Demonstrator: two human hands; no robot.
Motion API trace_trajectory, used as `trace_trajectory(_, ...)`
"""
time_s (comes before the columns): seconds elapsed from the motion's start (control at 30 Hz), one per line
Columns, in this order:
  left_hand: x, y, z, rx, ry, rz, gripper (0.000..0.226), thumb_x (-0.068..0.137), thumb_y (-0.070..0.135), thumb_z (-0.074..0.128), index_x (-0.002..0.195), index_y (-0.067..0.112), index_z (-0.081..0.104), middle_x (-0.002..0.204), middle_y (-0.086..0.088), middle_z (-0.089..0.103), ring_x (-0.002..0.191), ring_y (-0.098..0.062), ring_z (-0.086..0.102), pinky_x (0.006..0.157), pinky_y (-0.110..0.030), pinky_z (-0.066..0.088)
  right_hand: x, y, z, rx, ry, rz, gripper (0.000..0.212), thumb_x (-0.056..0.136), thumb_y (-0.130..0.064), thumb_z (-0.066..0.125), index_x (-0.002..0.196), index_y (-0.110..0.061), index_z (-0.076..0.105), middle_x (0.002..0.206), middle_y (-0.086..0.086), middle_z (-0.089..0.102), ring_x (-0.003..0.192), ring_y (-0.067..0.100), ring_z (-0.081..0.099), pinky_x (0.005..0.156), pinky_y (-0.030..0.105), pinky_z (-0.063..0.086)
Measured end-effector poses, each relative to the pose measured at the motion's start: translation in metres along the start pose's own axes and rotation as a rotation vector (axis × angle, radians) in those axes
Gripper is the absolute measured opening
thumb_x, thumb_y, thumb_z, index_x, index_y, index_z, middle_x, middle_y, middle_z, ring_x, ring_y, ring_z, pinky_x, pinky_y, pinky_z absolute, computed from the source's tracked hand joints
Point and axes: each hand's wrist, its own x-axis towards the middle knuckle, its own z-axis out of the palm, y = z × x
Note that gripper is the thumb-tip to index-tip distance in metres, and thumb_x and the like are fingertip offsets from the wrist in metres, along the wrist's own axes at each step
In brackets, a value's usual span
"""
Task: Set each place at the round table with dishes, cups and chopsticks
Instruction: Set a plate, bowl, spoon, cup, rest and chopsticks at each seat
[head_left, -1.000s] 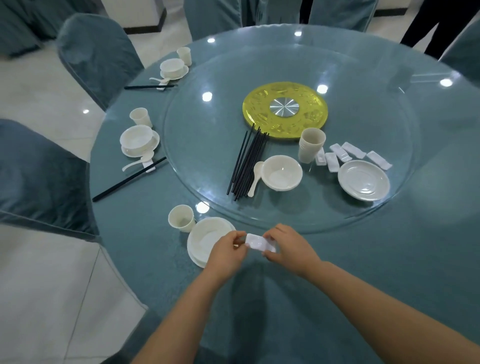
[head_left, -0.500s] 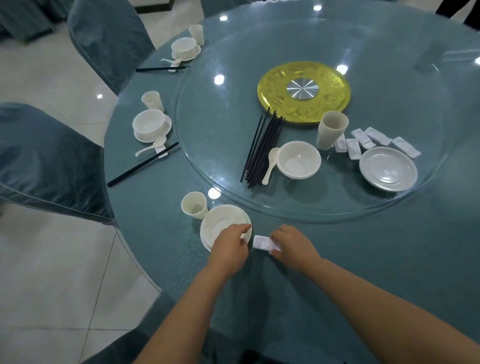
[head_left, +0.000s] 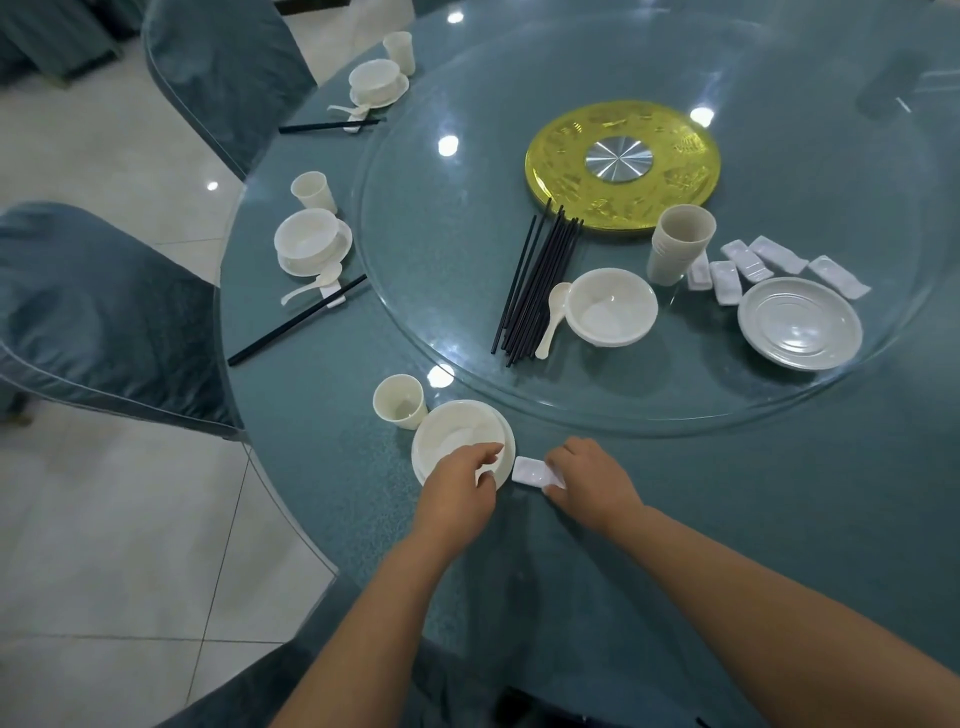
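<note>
At the near place a white bowl on a plate (head_left: 449, 441) stands beside a small cup (head_left: 399, 408). My left hand (head_left: 460, 486) pinches the near right rim of that bowl and plate. Just right of them a white chopstick rest (head_left: 525, 470) lies flat on the teal table (head_left: 727, 493), and my right hand (head_left: 589, 478) pinches its right end. On the glass turntable (head_left: 467, 249) lie black chopsticks (head_left: 540, 291), a spoon (head_left: 553, 317), a bowl (head_left: 610, 306), stacked cups (head_left: 678, 244), spare rests (head_left: 748, 265) and stacked plates (head_left: 800, 322).
Two places at the left hold a bowl on a plate (head_left: 311, 244), a cup, a spoon and chopsticks on a rest; the farther one (head_left: 376, 83) is alike. A gold hub (head_left: 623, 166) marks the turntable's middle. Covered chairs (head_left: 104, 312) stand left of the table.
The chopstick rest, held in the air between both hands, has come down onto the table right of the plate. My left hand has moved from the rest to the bowl's rim.
</note>
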Motion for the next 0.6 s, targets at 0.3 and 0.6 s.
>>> trace_trajectory(0.3,0.001,0.003,0.001,0.027,-0.007,0.002,0.037,0.095,0.011,0.051,0.131,0.02,0.057,0.131,0.006,0.058,0.12,-0.012,0.053,0.102,-0.025,0.039,-0.001,0.003,-0.004,0.007,0.041,0.015,0.039,0.091,-0.037,0.056,0.124,-0.017,0.054,0.119,0.003,0.053,0.113,0.024,0.047,0.092,0.032,0.041)
trace_trajectory(0.6,0.017,0.019,-0.001,0.06,-0.019,0.066,0.035,0.098,0.026,0.049,0.131,0.019,0.057,0.131,0.004,0.059,0.122,-0.011,0.051,0.101,-0.022,0.035,-0.004,0.04,-0.039,-0.076,0.194,0.059,0.058,0.093,-0.033,0.055,0.144,-0.013,0.039,0.146,0.004,0.045,0.136,0.03,0.039,0.11,0.044,0.031)
